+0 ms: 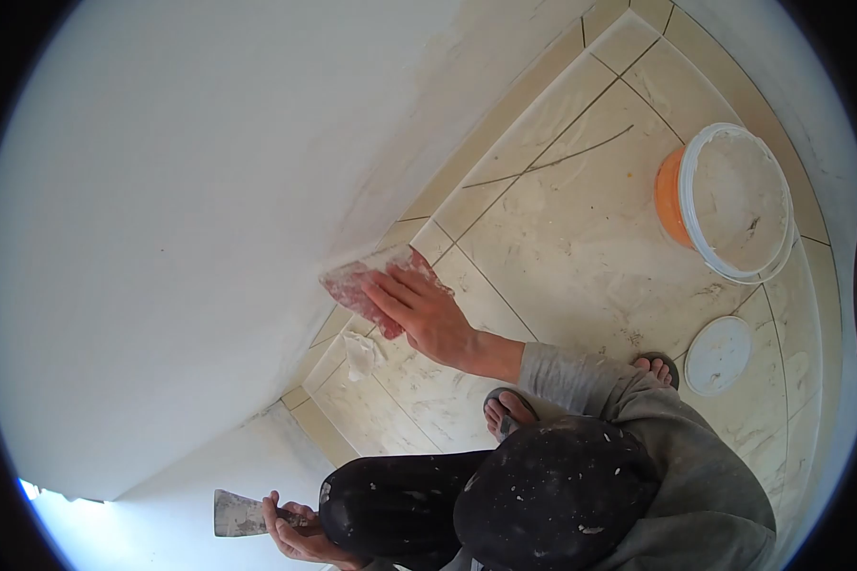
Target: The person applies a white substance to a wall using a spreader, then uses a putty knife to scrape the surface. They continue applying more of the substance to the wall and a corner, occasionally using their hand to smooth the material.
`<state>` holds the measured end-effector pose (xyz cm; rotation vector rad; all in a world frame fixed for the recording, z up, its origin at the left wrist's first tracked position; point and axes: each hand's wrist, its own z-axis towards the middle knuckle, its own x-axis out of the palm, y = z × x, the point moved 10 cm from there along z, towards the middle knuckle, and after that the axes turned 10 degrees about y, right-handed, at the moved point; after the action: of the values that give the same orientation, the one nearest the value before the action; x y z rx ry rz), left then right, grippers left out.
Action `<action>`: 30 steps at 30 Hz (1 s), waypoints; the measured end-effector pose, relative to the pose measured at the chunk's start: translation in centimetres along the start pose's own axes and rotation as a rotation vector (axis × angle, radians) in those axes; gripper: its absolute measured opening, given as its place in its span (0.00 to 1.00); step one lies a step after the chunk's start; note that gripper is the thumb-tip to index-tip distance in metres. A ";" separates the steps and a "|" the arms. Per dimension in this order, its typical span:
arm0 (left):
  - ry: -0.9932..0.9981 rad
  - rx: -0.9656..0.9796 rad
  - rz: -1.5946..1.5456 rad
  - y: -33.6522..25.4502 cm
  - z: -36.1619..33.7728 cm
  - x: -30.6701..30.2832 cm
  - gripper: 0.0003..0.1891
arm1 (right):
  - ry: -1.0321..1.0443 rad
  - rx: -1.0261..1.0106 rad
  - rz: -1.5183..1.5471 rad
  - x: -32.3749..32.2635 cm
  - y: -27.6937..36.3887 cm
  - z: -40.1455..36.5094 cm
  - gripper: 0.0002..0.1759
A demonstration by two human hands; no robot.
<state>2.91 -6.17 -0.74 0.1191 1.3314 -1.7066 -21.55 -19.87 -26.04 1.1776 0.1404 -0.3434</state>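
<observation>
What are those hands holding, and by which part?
The left hand holds a scraper by its handle. The right hand lays its fingers across the face of a flat red piece; whether it grips underneath is hidden.

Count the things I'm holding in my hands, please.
2: a scraper in the left hand, beside the black-clad knee, and a flat red piece in the right hand, near the wall. Anything small behind the fingers would be hidden.

Head-high, a single wide view peers steeply down over the knees [562,500], taking in wall [209,209] and tiled floor [571,247].
</observation>
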 end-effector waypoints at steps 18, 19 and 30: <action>-0.064 0.011 0.110 0.4 -0.4 -2.2 0.23 | -0.115 -0.499 -0.723 -5.2 -5.9 3.7 0.28; -0.015 0.073 0.182 0.0 -0.1 -1.9 0.23 | -0.082 -0.476 -0.729 -4.6 -6.6 4.3 0.29; -0.103 -0.063 0.022 0.8 -0.4 -1.4 0.24 | 0.155 -0.315 -0.693 -4.6 -7.9 0.7 0.28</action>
<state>4.12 -4.95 -0.69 0.0091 1.3008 -1.6293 -28.54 -22.34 -31.36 0.8117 0.7212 -0.8055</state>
